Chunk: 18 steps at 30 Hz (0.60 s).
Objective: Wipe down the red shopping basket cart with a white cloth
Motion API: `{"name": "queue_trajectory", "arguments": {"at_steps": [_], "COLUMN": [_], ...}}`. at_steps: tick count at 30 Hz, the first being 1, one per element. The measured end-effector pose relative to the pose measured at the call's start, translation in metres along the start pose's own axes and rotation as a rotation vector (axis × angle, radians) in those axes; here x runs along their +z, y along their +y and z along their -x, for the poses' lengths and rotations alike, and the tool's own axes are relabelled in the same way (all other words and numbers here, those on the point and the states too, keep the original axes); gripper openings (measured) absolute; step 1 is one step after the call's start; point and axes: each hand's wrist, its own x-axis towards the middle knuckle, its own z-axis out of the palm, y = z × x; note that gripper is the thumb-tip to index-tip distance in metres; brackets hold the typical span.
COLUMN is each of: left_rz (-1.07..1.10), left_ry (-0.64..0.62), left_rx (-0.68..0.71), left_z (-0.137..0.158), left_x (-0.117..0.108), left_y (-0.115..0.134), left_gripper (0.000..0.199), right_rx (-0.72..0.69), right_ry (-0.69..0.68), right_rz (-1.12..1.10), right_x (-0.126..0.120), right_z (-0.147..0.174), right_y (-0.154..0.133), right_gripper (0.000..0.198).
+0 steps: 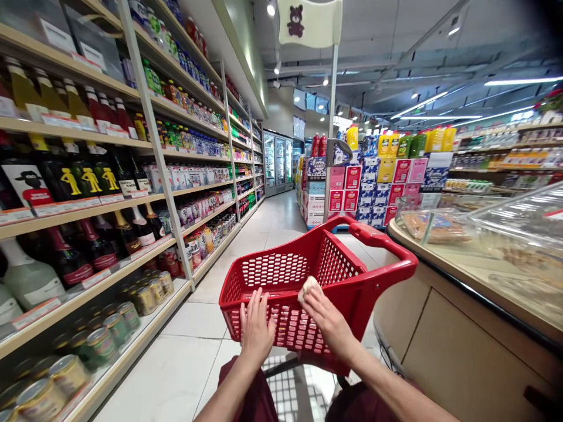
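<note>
A red plastic shopping cart (264, 266) with perforated walls stands right in front of me, its handle to the right. My left hand (257, 328) lies against the near side wall, fingers stretched and apart, holding nothing. At the near top rim, my right hand (323, 310) is closed over a crumpled pale cloth (309, 285), which shows beyond the fingers. Part of the cloth is hidden under the hand. Inside the cart, a perforated red flap (336, 261) rises at the handle end. I see nothing lying in the basket.
Drink shelves (132, 211) with bottles and cans run along the left. A rounded counter (433, 316) with packaged food stands close on the right. Ahead are stacked drink cartons (373, 190), a post-mounted bear sign (310, 22) and glass-door fridges (277, 158). Pale tiled floor (189, 351) lies beneath.
</note>
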Motion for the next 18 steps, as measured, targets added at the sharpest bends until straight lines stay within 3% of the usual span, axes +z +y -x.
{"name": "queue_trajectory", "arguments": {"at_steps": [4,7,9,12,15,18], "left_rz": [-0.181,-0.264,-0.282,-0.301,-0.328,-0.311], "left_ry": [-0.082,-0.138,-0.199,-0.251,-0.236,-0.213], "left_rx": [0.021,0.045,0.059,0.07,0.044,0.078], "left_z": [0.0,-0.001,-0.002,-0.005,-0.006,-0.007], "left_x": [0.01,0.008,0.003,-0.003,0.0,0.009], "left_y": [0.006,0.005,0.003,0.0,0.004,0.022], "left_gripper": [0.066,0.066,0.065,0.067,0.067,0.07], "right_rx": [-0.02,0.063,0.066,0.063,0.217,0.373], "right_ry": [-0.011,0.006,-0.019,-0.065,-0.04,0.038], "right_rz": [0.012,0.069,0.128,0.232,0.386,0.497], "right_x": [0.003,0.016,0.014,-0.025,-0.089,-0.119], "right_z": [-0.02,-0.046,-0.053,-0.038,-0.011,0.002], "right_y": [-0.01,-0.019,-0.008,0.043,0.106,0.13], "right_gripper": [0.04,0.04,0.04,0.04,0.037,0.039]}}
